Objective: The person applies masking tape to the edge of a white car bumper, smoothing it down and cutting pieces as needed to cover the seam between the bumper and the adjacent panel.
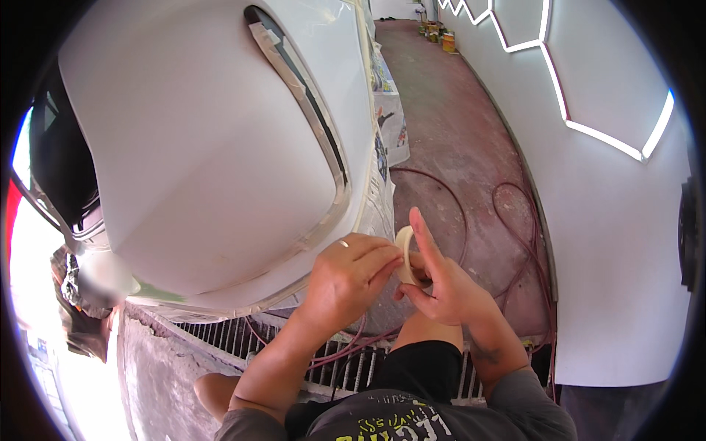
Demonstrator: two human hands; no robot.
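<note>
A cream roll of masking tape (404, 253) is in my right hand (441, 285), some fingers through its ring and one finger stretched straight up beside it. My left hand (351, 273), with a ring on one finger, is closed in a pinch at the roll's left edge. Whether a loose end of tape lies between those fingertips is hidden. Just beyond my hands is a pale matte car body panel (213, 147). Strips of masking tape (312, 125) run along its dark curved slot, and more tape follows its lower edge.
Printed masking paper (390, 121) hangs on the car's right side. Reddish hoses (515, 213) loop over the worn floor, near a metal grate (220, 338). A white wall (610, 242) with light strips stands right; cans (447, 42) sit far back. Another person (88, 316) is at left.
</note>
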